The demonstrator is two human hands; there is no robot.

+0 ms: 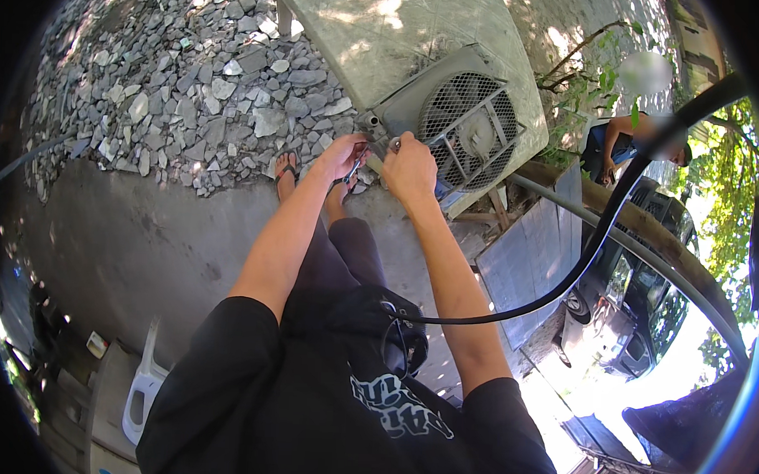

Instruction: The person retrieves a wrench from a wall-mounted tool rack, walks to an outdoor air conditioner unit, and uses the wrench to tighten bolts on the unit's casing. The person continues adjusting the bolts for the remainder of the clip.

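My left hand is closed around a thin, shiny metal piece, too small to make out fully. It is beside the near left corner of a grey metal fan unit with a round mesh guard and crossbars. My right hand is curled into a grip at that same corner, close to the left one. A small round metal end shows by its thumb; the rest of what it grips is hidden. A short open pipe end sticks up just beyond my hands.
The fan unit rests on a raised concrete slab. Loose grey stones spread to the left. A black cable curves across the right side. Farther right are another person, a dark vehicle and a plank. A white plastic chair stands lower left.
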